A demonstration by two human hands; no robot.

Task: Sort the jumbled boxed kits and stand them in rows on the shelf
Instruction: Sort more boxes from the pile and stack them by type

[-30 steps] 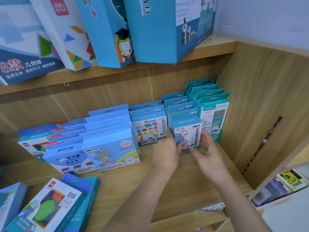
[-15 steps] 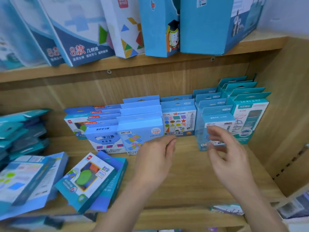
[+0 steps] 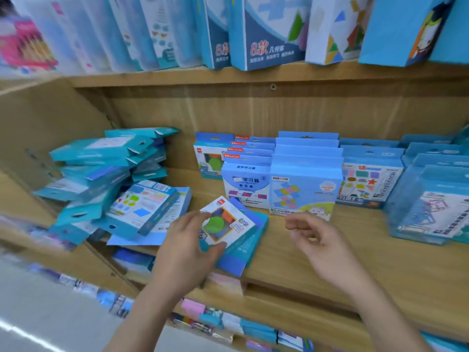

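Note:
A white-faced kit box with a green shape (image 3: 228, 226) lies flat on a blue box (image 3: 247, 247) at the front of the wooden shelf (image 3: 380, 252). My left hand (image 3: 189, 246) has its fingers curled round the near edge of that white-faced box. To the right, my right hand (image 3: 317, 241) hovers above the shelf with loosely curled fingers and holds nothing. Behind them, blue boxed kits stand in rows (image 3: 304, 179). A jumbled pile of teal boxes (image 3: 106, 174) leans at the left end.
Large boxes (image 3: 266, 31) stand on the upper shelf. A clear-fronted kit (image 3: 431, 209) stands at the right. The shelf's wooden side panel (image 3: 50, 118) closes the left end. A lower shelf (image 3: 253, 326) holds more packets.
The view has swung left. Both hands have left the standing rows at the right and come to the flat boxes; my left hand now grips the white-faced box.

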